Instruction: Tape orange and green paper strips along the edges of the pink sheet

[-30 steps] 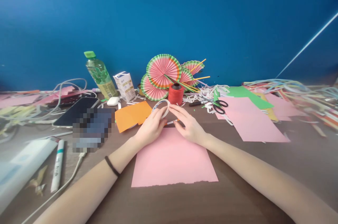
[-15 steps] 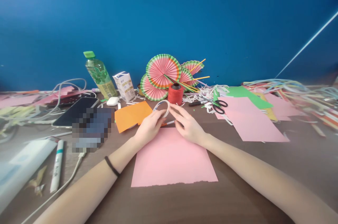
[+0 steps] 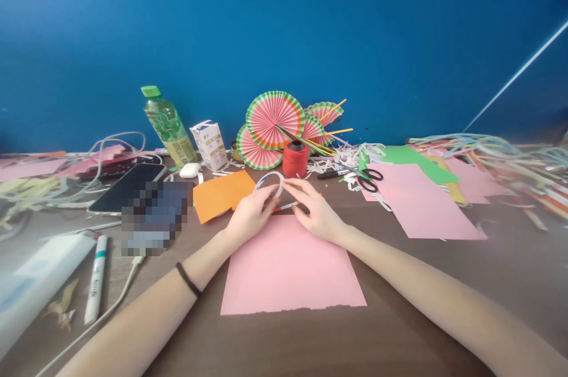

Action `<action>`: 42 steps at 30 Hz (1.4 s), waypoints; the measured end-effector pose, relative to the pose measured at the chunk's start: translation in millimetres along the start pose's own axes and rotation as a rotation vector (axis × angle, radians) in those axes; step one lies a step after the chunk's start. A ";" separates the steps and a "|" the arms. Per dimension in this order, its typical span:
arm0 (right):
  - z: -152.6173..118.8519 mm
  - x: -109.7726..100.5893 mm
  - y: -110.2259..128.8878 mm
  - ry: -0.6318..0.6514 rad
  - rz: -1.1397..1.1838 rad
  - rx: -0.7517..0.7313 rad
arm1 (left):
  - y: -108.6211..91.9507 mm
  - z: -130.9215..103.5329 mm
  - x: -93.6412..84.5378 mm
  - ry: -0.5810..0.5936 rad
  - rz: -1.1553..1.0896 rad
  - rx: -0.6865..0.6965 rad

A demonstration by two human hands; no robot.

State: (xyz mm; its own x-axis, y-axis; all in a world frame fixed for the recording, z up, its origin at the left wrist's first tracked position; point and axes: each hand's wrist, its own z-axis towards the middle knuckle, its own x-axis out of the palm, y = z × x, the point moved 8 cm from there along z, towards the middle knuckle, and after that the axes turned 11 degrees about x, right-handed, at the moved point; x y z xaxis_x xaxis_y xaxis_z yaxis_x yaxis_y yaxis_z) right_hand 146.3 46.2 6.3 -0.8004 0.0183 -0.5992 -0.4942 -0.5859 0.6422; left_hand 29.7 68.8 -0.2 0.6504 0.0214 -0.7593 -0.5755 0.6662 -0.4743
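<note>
Our left hand gripped a white roll, probably tape, tilted up just beyond the far edge of a pink sheet. Our right hand's fingertips met the roll's right rim; we could not tell whether they pinched anything. We seemed to be feeling for a loose end; that called for a firm left hold and a light right pick. Beyond stood a red spool before paper fans; scissors lay rightward.

Blue wall behind brn table, w/ thin pale diag. line on wall's R side.
</note>
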 end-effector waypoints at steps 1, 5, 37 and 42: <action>0.0 0.4 0.3 0.006 0.007 -0.013 | -0.1 -0.2 0.0 0.001 -0.007 -0.003; -0.4 -3.5 0.5 -0.021 0.062 -0.021 | -1.5 0.0 0.5 0.020 -0.090 -0.011; -4.2 0.0 -11.4 -0.057 -0.113 0.203 | -10.0 2.0 10.1 0.164 -0.010 0.080; -4.4 0.3 -10.2 -0.028 -0.083 0.205 | -9.2 1.2 11.2 0.181 0.005 0.086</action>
State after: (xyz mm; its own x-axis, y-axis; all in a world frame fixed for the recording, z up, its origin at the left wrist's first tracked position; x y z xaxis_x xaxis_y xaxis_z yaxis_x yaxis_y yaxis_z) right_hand 152.5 48.6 -2.6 -0.7617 0.0843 -0.6424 -0.6153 -0.4047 0.6764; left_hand 42.9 63.8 -3.8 0.5430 -0.1045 -0.8332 -0.5289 0.7282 -0.4359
